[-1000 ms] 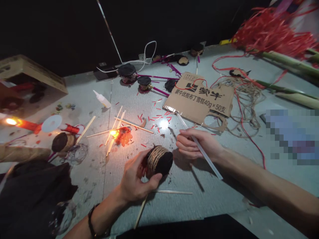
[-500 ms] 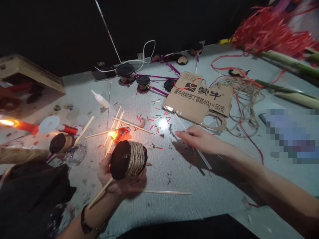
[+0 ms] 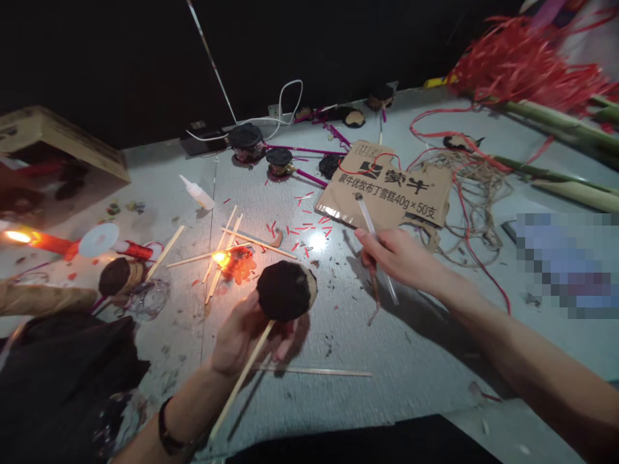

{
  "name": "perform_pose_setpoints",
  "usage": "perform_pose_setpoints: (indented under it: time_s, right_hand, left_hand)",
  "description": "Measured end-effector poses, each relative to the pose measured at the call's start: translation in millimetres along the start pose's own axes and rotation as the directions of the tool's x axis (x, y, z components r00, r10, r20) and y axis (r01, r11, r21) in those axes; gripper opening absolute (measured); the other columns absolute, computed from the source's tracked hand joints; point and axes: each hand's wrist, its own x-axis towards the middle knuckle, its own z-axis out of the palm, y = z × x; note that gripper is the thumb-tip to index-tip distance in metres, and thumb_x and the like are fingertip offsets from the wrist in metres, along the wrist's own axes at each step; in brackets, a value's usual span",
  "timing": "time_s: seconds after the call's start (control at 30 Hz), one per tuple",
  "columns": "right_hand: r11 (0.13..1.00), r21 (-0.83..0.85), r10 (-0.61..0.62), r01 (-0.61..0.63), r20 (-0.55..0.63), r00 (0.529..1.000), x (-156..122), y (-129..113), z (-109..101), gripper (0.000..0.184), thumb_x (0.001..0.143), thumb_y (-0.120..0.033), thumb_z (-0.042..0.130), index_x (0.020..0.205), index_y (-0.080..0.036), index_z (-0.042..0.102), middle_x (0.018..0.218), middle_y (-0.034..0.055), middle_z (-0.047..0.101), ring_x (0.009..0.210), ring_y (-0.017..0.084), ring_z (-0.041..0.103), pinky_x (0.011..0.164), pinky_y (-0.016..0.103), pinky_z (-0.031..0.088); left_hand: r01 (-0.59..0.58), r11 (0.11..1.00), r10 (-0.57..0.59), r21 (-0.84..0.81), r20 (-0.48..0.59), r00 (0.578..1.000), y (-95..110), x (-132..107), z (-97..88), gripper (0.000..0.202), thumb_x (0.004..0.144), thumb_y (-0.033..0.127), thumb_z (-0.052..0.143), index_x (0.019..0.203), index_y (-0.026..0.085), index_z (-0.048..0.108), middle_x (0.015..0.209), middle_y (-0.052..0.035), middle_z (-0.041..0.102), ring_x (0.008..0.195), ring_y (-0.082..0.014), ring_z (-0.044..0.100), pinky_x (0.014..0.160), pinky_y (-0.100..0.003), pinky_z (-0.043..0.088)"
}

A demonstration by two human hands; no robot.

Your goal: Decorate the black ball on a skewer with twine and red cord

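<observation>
Drum sits near the flame in the left hand, grip cupped underneath, maybe so its stick pokes out free. The right hand pinches a clear rod, maybe to avoid touching its dark end.

Cool white light meets orange firelight across a dim scene: a candle flame burns to pale yellow at far left, while a second flame warms nearby wooden sticks. Hard white glare bleaches the middle of the gray bench, and a thinner shine edges the cardboard. Dark shadows fall beneath the left hand and below the right hand and right forearm, which stretches toward its corner in the wide view. The black wall swallows detail; red strands blur at upper right. Coarse pixel blocks mask a patch at right.
</observation>
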Motion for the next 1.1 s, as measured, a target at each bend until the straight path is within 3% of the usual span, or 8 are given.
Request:
perform_pose_setpoints:
  time_s: [0.07, 0.13, 0.27, 0.43, 0.6, 0.8, 0.93, 1.1]
  right_hand:
    - [0.998, 0.059, 0.0, -0.004, 0.062, 0.998, -3.1, -5.9, 2.4, 0.077, 0.108, -0.077, 0.041, 0.054, -0.026, 0.059, 0.046, 0.0033, 0.057, 0.045, 0.017, 0.049, 0.053, 0.034, 0.038]
    - [0.997, 0.068, -0.024, 0.02, 0.057, 0.998, -5.3, -11.6, 4.5, 0.075, 0.105, -0.081, 0.044, 0.054, -0.027, 0.05, 0.044, 0.0004, 0.05, 0.044, 0.015, 0.043, 0.05, 0.033, 0.033]
    - [0.994, 0.051, -0.098, 0.097, 0.036, 0.994, -8.7, -20.3, 9.7, 0.072, 0.103, -0.085, 0.041, 0.061, -0.027, 0.038, 0.056, -0.0015, 0.04, 0.054, 0.015, 0.035, 0.052, 0.033, 0.025]
    - [0.992, 0.1, -0.091, 0.079, 0.124, 0.988, -15.8, -23.9, 17.8, 0.065, 0.107, -0.077, 0.039, 0.066, -0.026, 0.04, 0.06, -0.0019, 0.04, 0.057, 0.016, 0.037, 0.053, 0.032, 0.026]
    - [0.992, 0.117, -0.076, 0.052, 0.214, 0.974, -19.3, -26.8, 19.5, 0.061, 0.109, -0.071, 0.037, 0.069, -0.026, 0.041, 0.062, -0.0026, 0.042, 0.058, 0.015, 0.04, 0.054, 0.032, 0.028]
    - [0.99, 0.115, -0.106, 0.084, 0.2, 0.974, -16.8, -28.8, 17.8, 0.056, 0.109, -0.065, 0.035, 0.07, -0.025, 0.042, 0.067, -0.0014, 0.045, 0.063, 0.016, 0.042, 0.058, 0.033, 0.031]
    - [0.991, 0.099, -0.11, 0.091, 0.203, 0.973, -17.2, -28.3, 18.7, 0.054, 0.11, -0.063, 0.035, 0.07, -0.025, 0.043, 0.066, -0.0014, 0.046, 0.064, 0.016, 0.043, 0.059, 0.033, 0.032]
    - [0.988, 0.101, -0.132, 0.115, 0.182, 0.974, -16.3, -25.5, 20.2, 0.056, 0.11, -0.064, 0.036, 0.07, -0.026, 0.042, 0.067, -0.0016, 0.045, 0.063, 0.016, 0.041, 0.059, 0.033, 0.032]
  left_hand:
    - [0.137, 0.982, -0.126, -0.131, 0.09, 0.988, 3.5, 4.4, 9.3, 0.061, 0.096, 0.078, 0.059, 0.095, 0.019, 0.076, 0.076, -0.0111, 0.072, 0.043, -0.0157, 0.056, 0.035, -0.029, 0.041]
    - [0.154, 0.968, -0.139, -0.196, 0.089, 0.986, 1.7, 5.6, 13.8, 0.055, 0.095, 0.074, 0.065, 0.1, 0.02, 0.073, 0.08, -0.0095, 0.073, 0.046, -0.0144, 0.057, 0.037, -0.027, 0.041]
    - [0.083, 0.972, -0.074, -0.219, 0.046, 0.996, -8.8, 1.7, 13.1, 0.046, 0.099, 0.063, 0.069, 0.117, 0.021, 0.072, 0.084, -0.0072, 0.072, 0.051, -0.0126, 0.057, 0.042, -0.024, 0.043]
    - [0.022, 0.992, -0.019, -0.128, 0.027, 0.999, -16.1, -3.3, 9.5, 0.041, 0.103, 0.055, 0.07, 0.126, 0.022, 0.072, 0.091, -0.0064, 0.074, 0.058, -0.0112, 0.06, 0.048, -0.021, 0.048]
    - [-0.186, 0.982, 0.187, 0.036, -0.02, 0.982, -15.2, -6.3, 11.2, 0.041, 0.099, 0.047, 0.08, 0.129, 0.021, 0.073, 0.094, -0.0049, 0.077, 0.06, -0.0095, 0.063, 0.053, -0.019, 0.052]
    - [-0.307, 0.934, 0.331, 0.185, -0.113, 0.937, -14.6, -9.1, 14.6, 0.038, 0.093, 0.035, 0.086, 0.129, 0.026, 0.075, 0.112, -0.0062, 0.082, 0.094, -0.019, 0.078, 0.082, -0.026, 0.065]
    - [-0.321, 0.941, 0.329, 0.103, -0.068, 0.942, -11.2, -10.0, 15.3, 0.039, 0.094, 0.037, 0.083, 0.13, 0.025, 0.076, 0.118, -0.0101, 0.082, 0.106, -0.0252, 0.078, 0.094, -0.035, 0.066]
    - [-0.187, 0.975, 0.18, -0.119, -0.067, 0.981, -6.0, -13.7, 17.5, 0.036, 0.089, 0.036, 0.088, 0.121, 0.023, 0.079, 0.102, -0.0081, 0.079, 0.082, -0.0174, 0.073, 0.071, -0.023, 0.063]
